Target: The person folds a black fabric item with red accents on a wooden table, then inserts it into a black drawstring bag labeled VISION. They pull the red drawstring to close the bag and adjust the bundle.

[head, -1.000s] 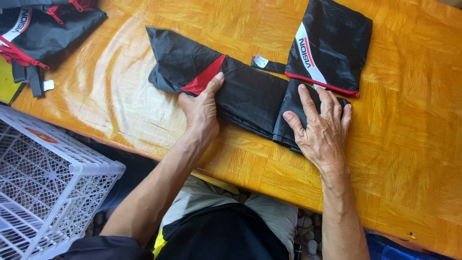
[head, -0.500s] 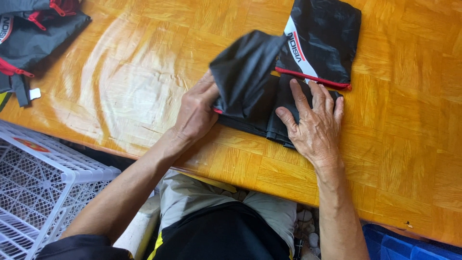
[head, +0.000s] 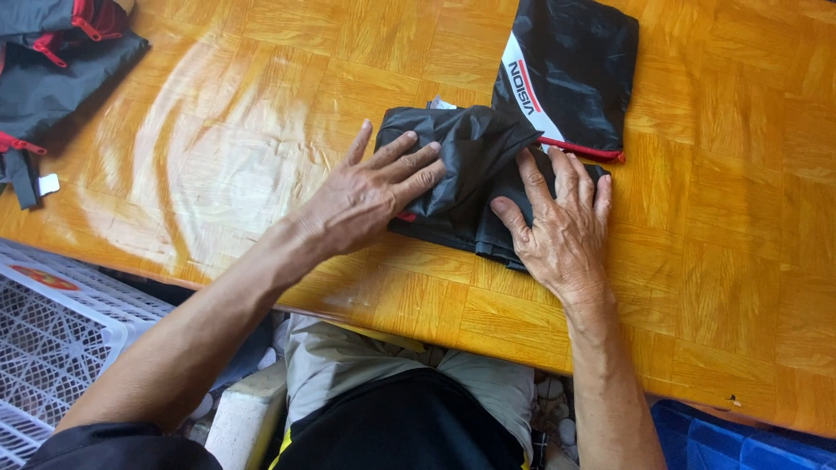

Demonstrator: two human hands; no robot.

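Folded black garment (head: 470,165): partly covered by left hand (head: 370,196) and right hand (head: 562,231).
Grey-red garment (head: 61,61): cut off at top-left edge.
White crate (head: 61,348): cropped at left edge.
Blue object (head: 749,439): only a corner shows.

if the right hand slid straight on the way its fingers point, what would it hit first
The right hand lies flat on the folded black garment, fingers pointing away from the person. Straight ahead it would likely first meet the red-edged hem of the black pouch, which overlaps the garment just beyond the fingertips.
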